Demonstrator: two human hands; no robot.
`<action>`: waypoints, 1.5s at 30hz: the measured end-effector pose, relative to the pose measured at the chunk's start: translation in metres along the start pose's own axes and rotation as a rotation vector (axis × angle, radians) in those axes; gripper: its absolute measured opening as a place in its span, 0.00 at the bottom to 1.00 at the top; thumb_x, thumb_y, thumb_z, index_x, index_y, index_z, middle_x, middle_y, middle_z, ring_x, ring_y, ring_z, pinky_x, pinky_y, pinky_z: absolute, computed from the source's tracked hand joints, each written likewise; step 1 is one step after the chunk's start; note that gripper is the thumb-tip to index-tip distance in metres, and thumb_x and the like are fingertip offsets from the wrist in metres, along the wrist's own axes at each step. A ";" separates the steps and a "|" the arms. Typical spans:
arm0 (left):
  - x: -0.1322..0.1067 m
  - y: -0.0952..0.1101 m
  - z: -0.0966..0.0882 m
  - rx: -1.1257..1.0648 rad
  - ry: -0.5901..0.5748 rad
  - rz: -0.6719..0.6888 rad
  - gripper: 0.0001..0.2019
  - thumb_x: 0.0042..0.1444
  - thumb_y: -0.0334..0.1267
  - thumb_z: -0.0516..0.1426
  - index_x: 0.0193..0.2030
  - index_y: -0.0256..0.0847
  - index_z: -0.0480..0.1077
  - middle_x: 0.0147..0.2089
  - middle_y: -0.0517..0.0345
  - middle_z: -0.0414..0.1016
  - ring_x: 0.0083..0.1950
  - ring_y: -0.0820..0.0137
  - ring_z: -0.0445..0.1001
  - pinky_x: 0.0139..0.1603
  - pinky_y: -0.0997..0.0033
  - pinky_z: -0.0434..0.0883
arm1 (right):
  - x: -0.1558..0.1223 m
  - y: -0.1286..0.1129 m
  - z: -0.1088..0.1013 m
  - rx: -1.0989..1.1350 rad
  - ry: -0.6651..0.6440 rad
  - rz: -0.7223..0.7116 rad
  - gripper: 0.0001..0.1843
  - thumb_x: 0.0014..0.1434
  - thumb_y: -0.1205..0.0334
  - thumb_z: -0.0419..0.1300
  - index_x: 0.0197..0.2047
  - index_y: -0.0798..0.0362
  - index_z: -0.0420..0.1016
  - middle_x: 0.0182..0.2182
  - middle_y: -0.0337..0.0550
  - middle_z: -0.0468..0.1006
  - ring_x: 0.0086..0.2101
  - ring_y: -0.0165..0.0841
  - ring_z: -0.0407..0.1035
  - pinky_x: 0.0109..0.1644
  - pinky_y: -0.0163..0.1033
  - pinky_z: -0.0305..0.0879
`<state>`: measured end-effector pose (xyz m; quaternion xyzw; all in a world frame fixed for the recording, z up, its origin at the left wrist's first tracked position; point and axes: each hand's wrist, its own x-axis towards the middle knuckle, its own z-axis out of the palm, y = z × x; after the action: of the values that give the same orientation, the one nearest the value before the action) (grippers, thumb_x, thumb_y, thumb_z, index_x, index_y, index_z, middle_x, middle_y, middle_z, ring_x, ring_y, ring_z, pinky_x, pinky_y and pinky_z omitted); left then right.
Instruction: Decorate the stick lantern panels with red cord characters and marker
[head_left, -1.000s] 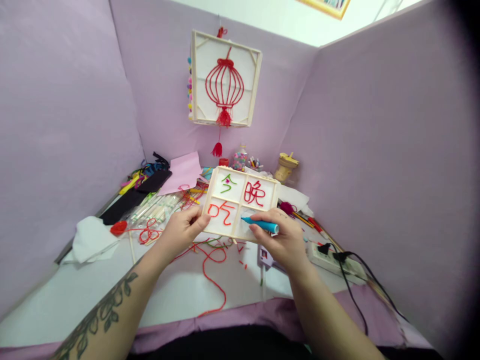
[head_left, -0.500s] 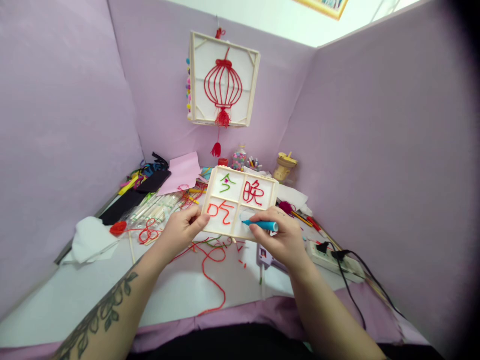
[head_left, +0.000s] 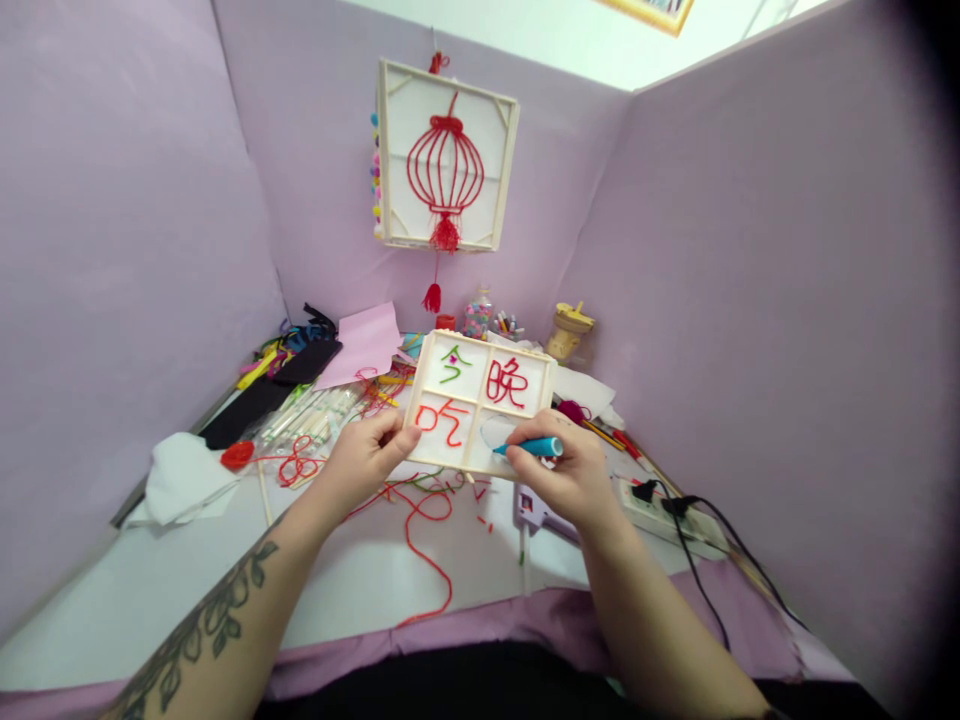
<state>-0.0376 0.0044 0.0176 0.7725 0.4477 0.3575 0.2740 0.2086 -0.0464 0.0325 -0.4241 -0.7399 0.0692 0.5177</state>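
Note:
A wooden-framed white panel (head_left: 448, 455), split into four by thin strips, is held tilted above the table. Three sections bear characters in green and red yarn-like strands; the lower right has a faint blue curved line. My left hand (head_left: 375, 445) grips the panel's lower left edge, thumb on the front. My right hand (head_left: 570, 465) is closed round a blue marker (head_left: 538, 448), its tip at the lower right section. That hand hides the section's right part. Beneath the panel, red yarn (head_left: 431, 540) trails over the table, and a glue gun (head_left: 541, 515) lies partly under my right hand.
A square lantern (head_left: 420, 130) with red tassels hangs ahead. On the left lie bagged wooden sticks (head_left: 307, 420), pink paper (head_left: 367, 340) and white cloth (head_left: 184, 480). A jar of pompoms (head_left: 478, 315), a yellow-lidded cup (head_left: 571, 330) and a corded power strip (head_left: 675, 520) stand behind and right.
My right hand and the marker tip have shifted slightly right and down, and the blue line on the lower right section is longer. My left hand holds the panel in nearly the same place.

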 end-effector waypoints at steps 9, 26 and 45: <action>0.000 0.001 0.001 0.000 0.003 -0.012 0.19 0.59 0.52 0.49 0.24 0.41 0.54 0.23 0.66 0.53 0.25 0.75 0.54 0.28 0.73 0.53 | 0.001 -0.001 -0.004 0.032 -0.023 0.040 0.04 0.50 0.70 0.59 0.27 0.52 0.73 0.23 0.37 0.73 0.27 0.30 0.66 0.33 0.37 0.61; 0.001 0.001 0.001 0.057 0.034 -0.011 0.20 0.59 0.52 0.49 0.23 0.41 0.54 0.22 0.65 0.53 0.25 0.75 0.55 0.27 0.73 0.54 | -0.008 0.018 -0.020 0.211 -0.006 0.127 0.04 0.47 0.69 0.59 0.23 0.52 0.71 0.20 0.35 0.70 0.23 0.29 0.63 0.28 0.37 0.58; 0.000 0.001 0.001 0.043 0.032 -0.010 0.20 0.59 0.52 0.49 0.23 0.41 0.55 0.23 0.65 0.53 0.25 0.74 0.55 0.27 0.74 0.54 | -0.009 0.016 -0.019 0.188 -0.065 0.113 0.04 0.48 0.68 0.59 0.24 0.52 0.71 0.21 0.36 0.70 0.23 0.29 0.64 0.28 0.36 0.59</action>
<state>-0.0364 0.0038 0.0179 0.7701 0.4633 0.3590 0.2517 0.2339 -0.0488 0.0264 -0.4121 -0.7214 0.1809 0.5263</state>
